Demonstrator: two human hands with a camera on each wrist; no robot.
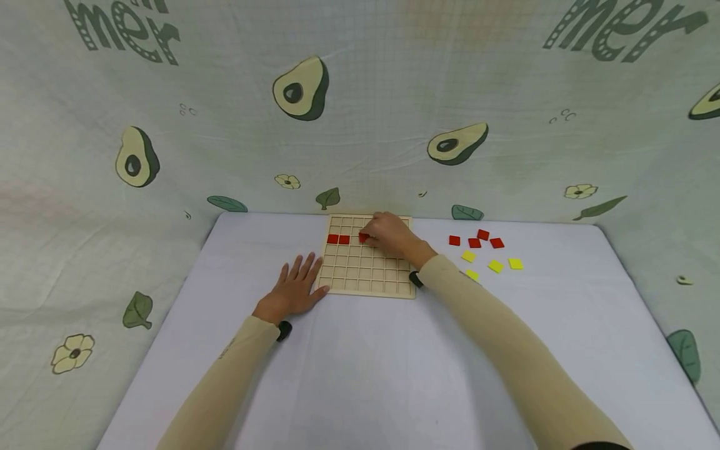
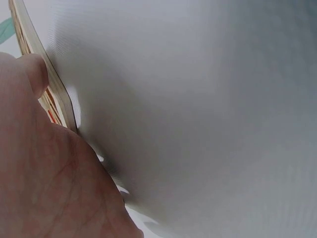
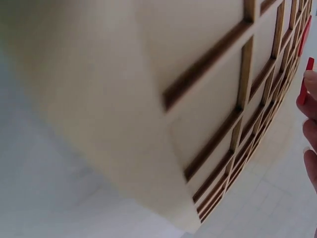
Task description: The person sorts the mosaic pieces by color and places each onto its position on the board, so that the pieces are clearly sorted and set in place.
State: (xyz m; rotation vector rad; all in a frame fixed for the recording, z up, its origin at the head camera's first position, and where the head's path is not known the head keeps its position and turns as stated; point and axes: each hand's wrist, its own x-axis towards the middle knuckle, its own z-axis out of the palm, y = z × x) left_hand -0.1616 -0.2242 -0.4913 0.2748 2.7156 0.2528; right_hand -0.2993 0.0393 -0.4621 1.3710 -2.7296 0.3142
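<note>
Sleeves (image 1: 224, 387) of beige cloth reach in from 5 and 7 o'clock over a white table (image 1: 365, 375). The left hand (image 1: 294, 292) rests at 8 o'clock from the middle of a pale wooden grid board (image 1: 367, 284), fingers straight and spread, gripping nothing, its thumb touching the 7 o'clock corner. Off the board toward 3 o'clock lie 4 yellow tiles (image 1: 495, 266), 1 partly hidden by a sleeve; just beyond them are 4 loose red tiles (image 1: 474, 243). On the board toward 10 o'clock, 2 placed red tiles (image 1: 339, 239) sit side by side. The right hand (image 1: 390, 234), toward 1 o'clock, pinches 1 held red tile (image 1: 364, 237) over the board near 12 o'clock; whether that tile touches wood, I cannot tell. Farthest, at 12 o'clock, is a pale cloth (image 1: 371, 150) printed with avocados.
</note>
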